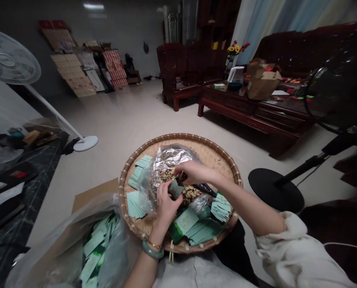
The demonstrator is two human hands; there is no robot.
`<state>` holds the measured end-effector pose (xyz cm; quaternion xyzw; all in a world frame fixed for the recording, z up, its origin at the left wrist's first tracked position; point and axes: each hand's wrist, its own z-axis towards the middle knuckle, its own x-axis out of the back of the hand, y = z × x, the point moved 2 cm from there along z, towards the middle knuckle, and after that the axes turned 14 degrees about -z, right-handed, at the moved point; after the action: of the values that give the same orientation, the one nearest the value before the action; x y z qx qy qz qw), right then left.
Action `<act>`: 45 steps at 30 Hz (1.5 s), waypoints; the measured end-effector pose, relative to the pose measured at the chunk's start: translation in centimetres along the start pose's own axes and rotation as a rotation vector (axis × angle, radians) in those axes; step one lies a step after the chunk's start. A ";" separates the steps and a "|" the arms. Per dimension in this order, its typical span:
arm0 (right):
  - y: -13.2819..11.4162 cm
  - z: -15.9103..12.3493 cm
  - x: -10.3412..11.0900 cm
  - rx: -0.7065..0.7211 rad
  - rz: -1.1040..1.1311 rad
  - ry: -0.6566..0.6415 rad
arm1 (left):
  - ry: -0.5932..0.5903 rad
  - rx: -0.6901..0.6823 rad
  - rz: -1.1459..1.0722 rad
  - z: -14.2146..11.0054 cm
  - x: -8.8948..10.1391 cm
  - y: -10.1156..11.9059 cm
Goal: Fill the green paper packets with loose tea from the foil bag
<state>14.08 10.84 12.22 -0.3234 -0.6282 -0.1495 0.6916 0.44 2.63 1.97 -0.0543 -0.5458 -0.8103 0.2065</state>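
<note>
My left hand (166, 200) is closed around a small green packet (175, 189), held upright with its mouth up. My right hand (193, 173) is pinched just above that mouth, with dark loose bits at its fingertips. Beneath both hands, a clear plastic bag (148, 192) lies open, holding a dark and tan dried mix (193, 193). A black handle (207, 189) sticks out of the mix under my right wrist. All this rests in a round woven bamboo tray (223, 154). Fanned green packets (136, 205) lie at its left, with more packets (205, 231) at its front.
A big plastic bag of green packets (96, 244) stands left of the tray, by a cardboard piece (91, 194). A white fan (86, 143) stands at left, a black fan (276, 190) at right. A dark wooden table (247, 108) with a paper bag (262, 82) is beyond.
</note>
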 end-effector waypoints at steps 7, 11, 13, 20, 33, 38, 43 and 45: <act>-1.3 0.0 0.0 -0.080 0.124 0.153 | -0.010 0.044 -0.013 0.1 -0.2 -0.2; -0.6 -0.2 -0.2 -0.149 0.342 0.277 | 0.003 0.062 -0.031 0.1 -0.1 -0.2; 0.4 -0.3 -1.1 -0.217 0.404 0.276 | 0.026 0.068 -0.045 0.0 0.1 -0.3; 1.3 -0.4 -8.6 -0.161 0.081 -0.026 | 0.129 0.115 -0.134 -0.4 1.7 -1.2; 1.2 0.3 -11.1 -0.263 0.116 0.047 | 0.131 0.117 -0.097 -0.4 2.9 -1.3; 1.7 -1.0 -7.2 -0.327 0.387 0.222 | 0.098 0.076 -0.056 -0.2 2.4 -0.8; -0.1 -1.7 -3.0 -0.250 0.546 0.312 | 0.056 0.052 -0.009 0.2 1.6 0.0; -0.8 -1.6 -2.3 -0.223 0.538 0.329 | 0.049 0.053 -0.001 0.3 1.3 0.2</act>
<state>14.45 8.73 10.18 -0.5228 -0.3802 -0.0797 0.7588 -0.72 2.47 2.65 -0.0284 -0.5618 -0.7968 0.2207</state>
